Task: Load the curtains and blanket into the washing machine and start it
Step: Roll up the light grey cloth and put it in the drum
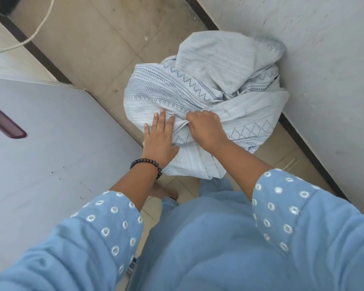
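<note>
**A big soft bundle, still on the floor**

The cloth bundle (206, 91) sits on the tiled floor (105, 51), in the corner by the grey wall (324, 59). It is pale blue-grey with rows of little zigzags and diamonds. One cloth is wrapped round the outside like a sack. What is inside is hidden, so I cannot tell which part is curtain and which is blanket.

The left hand (159, 139) lies flat on the near side of the bundle, its fingers (156, 120) straight and spread. The right hand (206, 128) is just beside it, and its fingers (190, 119) are curled tight round a twisted fold of cloth that looks like a knot.

I think the bundle is soft and floppy and will sag when lifted. It looks bulky, maybe a bit heavy. The twisted fold under the right fingers looks like the best place to hold it, with the other hand under the bottom.

The washing machine (51, 143) is left of the left fingers. Its lid is closed, so nothing is loaded yet.
</note>
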Motion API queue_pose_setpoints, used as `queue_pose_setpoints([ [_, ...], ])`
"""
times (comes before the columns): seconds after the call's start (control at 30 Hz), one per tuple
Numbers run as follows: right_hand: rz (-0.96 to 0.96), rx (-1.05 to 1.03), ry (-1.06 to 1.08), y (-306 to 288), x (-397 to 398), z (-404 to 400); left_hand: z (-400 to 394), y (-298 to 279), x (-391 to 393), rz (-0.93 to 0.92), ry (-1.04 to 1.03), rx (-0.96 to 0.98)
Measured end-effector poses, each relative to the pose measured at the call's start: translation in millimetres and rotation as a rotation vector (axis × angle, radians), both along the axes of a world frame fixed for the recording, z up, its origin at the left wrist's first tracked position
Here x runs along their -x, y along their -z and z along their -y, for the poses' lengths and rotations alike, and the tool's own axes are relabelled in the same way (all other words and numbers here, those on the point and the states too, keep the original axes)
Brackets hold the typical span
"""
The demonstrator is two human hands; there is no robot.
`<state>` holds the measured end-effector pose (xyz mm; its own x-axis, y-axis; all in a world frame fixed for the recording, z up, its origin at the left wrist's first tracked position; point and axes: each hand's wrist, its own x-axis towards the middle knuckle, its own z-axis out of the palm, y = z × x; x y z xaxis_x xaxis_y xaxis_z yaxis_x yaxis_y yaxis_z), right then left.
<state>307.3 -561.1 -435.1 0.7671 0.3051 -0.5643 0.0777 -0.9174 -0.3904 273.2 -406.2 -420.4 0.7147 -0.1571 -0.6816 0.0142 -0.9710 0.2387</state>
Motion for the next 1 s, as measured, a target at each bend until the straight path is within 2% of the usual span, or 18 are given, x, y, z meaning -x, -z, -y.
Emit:
queue_pose_setpoints([
  [0.17,-0.041,-0.232,0.099,-40.5,3.2,15.9,4.4,-22.3,-16.3,0.256,-0.034,0.196],
  [0.33,-0.085,-0.385,0.239,-101.2,2.7,33.1,20.2,-63.8,-25.5,0.364,0.058,0.342],
  [0.5,-0.043,-0.512,0.38,-179.3,1.5,45.2,22.3,-107.3,-31.0,0.419,-0.028,0.362],
  [0.67,-0.102,-0.752,0.453,-266.9,-0.8,48.1,11.1,-147.3,-32.2,0.38,-0.257,0.314],
  [0.8,-0.128,-0.967,0.37,-339.4,1.0,46.6,3.3,-178.8,-32.0,0.332,-0.45,0.272],
  [0.93,-0.15,-1.106,0.259,-392.3,8.6,50.4,4.6,-223.0,-32.4,0.226,-0.709,0.403],
  [1.0,-0.121,-1.11,0.234,-400.7,11.8,54.2,3.4,-249.3,-28.5,0.179,-0.725,0.481],
])
